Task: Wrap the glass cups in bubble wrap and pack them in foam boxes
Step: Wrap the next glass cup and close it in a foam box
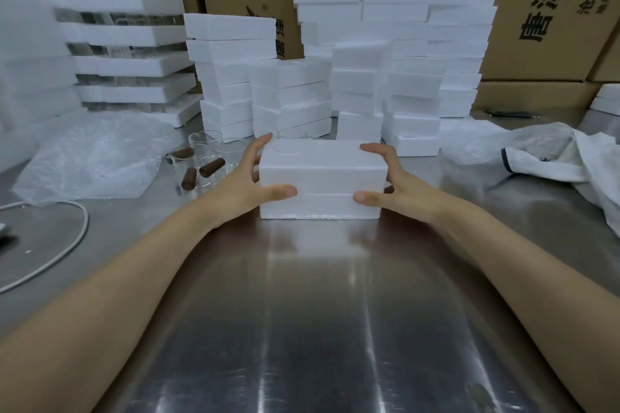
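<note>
Both grips clasp the closed foam box (322,178) by its ends: left grip (246,178), right grip (399,178), fingers over its top, thumbs on its near face. It sits on the steel desk (318,312). Left of the box lie glass cups (201,161), apparently brown-handled, then bubble wrap (90,157). Behind the box, foam stacks (419,54) partly hide cartons (536,10).
</note>
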The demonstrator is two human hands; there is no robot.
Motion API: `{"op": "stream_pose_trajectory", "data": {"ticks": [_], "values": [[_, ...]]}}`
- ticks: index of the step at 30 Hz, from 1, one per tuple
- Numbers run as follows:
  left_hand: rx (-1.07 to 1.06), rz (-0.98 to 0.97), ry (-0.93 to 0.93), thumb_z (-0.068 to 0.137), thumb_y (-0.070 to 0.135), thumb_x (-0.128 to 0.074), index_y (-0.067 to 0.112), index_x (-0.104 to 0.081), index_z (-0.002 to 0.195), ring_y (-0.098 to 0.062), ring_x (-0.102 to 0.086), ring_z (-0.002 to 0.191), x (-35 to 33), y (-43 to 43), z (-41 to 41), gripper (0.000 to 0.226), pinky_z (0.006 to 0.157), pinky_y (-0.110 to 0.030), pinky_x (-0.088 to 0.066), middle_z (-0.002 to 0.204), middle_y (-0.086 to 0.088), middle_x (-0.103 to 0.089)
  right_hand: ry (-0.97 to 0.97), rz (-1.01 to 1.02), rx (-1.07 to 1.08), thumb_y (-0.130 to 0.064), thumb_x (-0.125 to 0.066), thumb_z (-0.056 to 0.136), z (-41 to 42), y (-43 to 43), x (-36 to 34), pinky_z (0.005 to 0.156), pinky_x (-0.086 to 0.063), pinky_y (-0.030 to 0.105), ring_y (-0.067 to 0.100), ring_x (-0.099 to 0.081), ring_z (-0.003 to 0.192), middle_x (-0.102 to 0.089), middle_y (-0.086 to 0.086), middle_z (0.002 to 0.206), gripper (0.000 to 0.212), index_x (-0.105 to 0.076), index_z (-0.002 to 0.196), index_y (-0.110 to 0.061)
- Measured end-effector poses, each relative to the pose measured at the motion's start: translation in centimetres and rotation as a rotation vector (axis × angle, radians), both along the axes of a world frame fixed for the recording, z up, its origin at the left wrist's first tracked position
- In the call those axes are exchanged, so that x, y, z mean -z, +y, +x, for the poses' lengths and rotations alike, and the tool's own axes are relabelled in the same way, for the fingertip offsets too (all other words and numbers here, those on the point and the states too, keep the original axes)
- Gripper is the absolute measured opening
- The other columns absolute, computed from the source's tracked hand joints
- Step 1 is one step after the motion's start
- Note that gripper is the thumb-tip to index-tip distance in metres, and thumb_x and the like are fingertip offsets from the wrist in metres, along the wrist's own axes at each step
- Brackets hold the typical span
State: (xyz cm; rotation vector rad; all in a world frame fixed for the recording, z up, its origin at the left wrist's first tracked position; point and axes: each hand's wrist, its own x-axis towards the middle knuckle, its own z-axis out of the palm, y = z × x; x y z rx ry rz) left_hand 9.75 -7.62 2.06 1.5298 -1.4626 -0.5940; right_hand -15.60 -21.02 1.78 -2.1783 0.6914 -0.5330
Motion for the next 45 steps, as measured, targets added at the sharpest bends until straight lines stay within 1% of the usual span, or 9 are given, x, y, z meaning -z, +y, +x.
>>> {"op": "stream_pose_trajectory", "data": {"ticks": [8, 11, 15, 18, 21, 31, 36, 41, 45], "values": [[0.025, 0.019, -0.020, 0.069, 0.051, -0.067, 0.036, 0.004, 0.150, 0.032, -0.047, 0.087, -0.1, 0.4, -0.2, 0.109, 0.071, 0.006, -0.037, 0.118, 0.043, -0.030, 0.027, 0.000, -0.023, -0.067, -0.070, 0.062, 0.4, 0.0, 0.3, 0.084, -0.043, 0.006, -0.015, -0.056, 0.102, -0.047, -0.032, 0.120, 0.083, -0.003, 0.108, -0.082], [0.042, 0.080, -0.079, 0.072, 0.067, -0.048, 0.043, 0.010, 0.147, 0.009, -0.050, 0.109, -0.1, 0.4, -0.2, 0.099, 0.088, -0.009, -0.038, 0.127, 0.029, -0.040, 0.042, -0.022, -0.018, -0.066, -0.073, 0.059, 0.6, 0.0, 0.3, 0.087, -0.044, 0.010, -0.012, -0.057, 0.103, -0.047, -0.030, 0.120, 0.088, 0.001, 0.104, -0.083], [-0.015, 0.104, 0.196, 0.084, 0.074, -0.018, 0.045, -0.019, 0.145, -0.010, -0.043, 0.128, -0.6, -0.1, -1.2, 0.067, 0.105, -0.023, -0.028, 0.138, 0.019, -0.041, 0.006, -0.035, -0.001, -0.056, -0.081, 0.055, 0.4, 0.0, 0.1, 0.078, -0.044, 0.002, -0.010, -0.059, 0.097, -0.053, -0.023, 0.116, 0.095, -0.008, 0.109, -0.079], [-0.071, 0.079, 0.704, 0.102, 0.042, -0.034, 0.030, -0.037, 0.141, -0.019, -0.054, 0.119, -1.4, -0.6, -2.7, 0.041, 0.090, -0.032, -0.049, 0.133, 0.004, -0.053, -0.014, -0.071, 0.039, -0.055, -0.084, 0.053, 0.1, 0.0, 0.0, 0.072, -0.042, -0.001, -0.011, -0.059, 0.092, -0.056, -0.021, 0.113, 0.094, -0.013, 0.112, -0.076], [-0.080, 0.155, 0.863, 0.099, 0.029, -0.041, 0.018, -0.040, 0.135, -0.025, -0.059, 0.110, -1.7, -0.6, -3.3, 0.038, 0.074, -0.034, -0.053, 0.125, -0.010, -0.057, -0.014, -0.100, 0.072, -0.055, -0.085, 0.052, -0.2, 0.0, 0.1, 0.069, -0.041, -0.001, -0.011, -0.060, 0.089, -0.060, -0.021, 0.108, 0.094, -0.017, 0.114, -0.073], [0.147, 0.382, 0.913, 0.076, 0.029, -0.060, 0.014, -0.053, 0.132, -0.032, -0.063, 0.108, -2.7, 0.0, -1.7, 0.059, 0.093, -0.047, -0.050, 0.124, -0.011, -0.063, -0.112, -0.121, 0.055, -0.033, -0.091, 0.057, -0.9, 0.3, -0.1, 0.070, -0.040, -0.002, -0.016, -0.056, 0.095, -0.049, -0.047, 0.102, 0.094, -0.027, 0.120, -0.060], [0.072, 0.519, 0.858, 0.063, 0.039, -0.067, 0.019, -0.057, 0.108, -0.031, -0.066, 0.083, -3.3, 0.4, -1.1, 0.050, 0.071, -0.037, -0.052, 0.089, -0.010, -0.068, -0.163, -0.076, 0.040, -0.041, -0.087, 0.052, -0.3, 0.9, 0.2, 0.076, -0.041, 0.000, -0.015, -0.056, 0.098, -0.046, -0.048, 0.106, 0.095, -0.025, 0.119, -0.063], [0.094, 0.402, 1.021, 0.069, 0.030, -0.065, 0.022, -0.057, 0.113, -0.032, -0.060, 0.107, -7.2, 0.9, 0.7, 0.046, 0.070, -0.037, -0.053, 0.109, -0.011, -0.062, -0.341, -0.019, 0.056, -0.034, -0.087, 0.065, 1.5, 0.5, 1.0, 0.085, -0.049, 0.013, -0.004, -0.053, 0.115, -0.029, -0.024, 0.141, 0.119, 0.005, 0.135, -0.062], [-0.135, 0.146, 1.225, 0.069, 0.028, -0.065, 0.020, -0.056, 0.108, -0.028, -0.066, 0.093, -12.6, -2.0, 2.3, 0.041, 0.075, -0.038, -0.054, 0.105, -0.006, -0.066, -0.236, -0.104, 0.031, -0.039, -0.081, 0.071, 2.4, 0.1, 1.1, 0.093, -0.049, 0.021, -0.001, -0.053, 0.115, -0.023, -0.019, 0.144, 0.114, 0.011, 0.129, -0.071]]}}
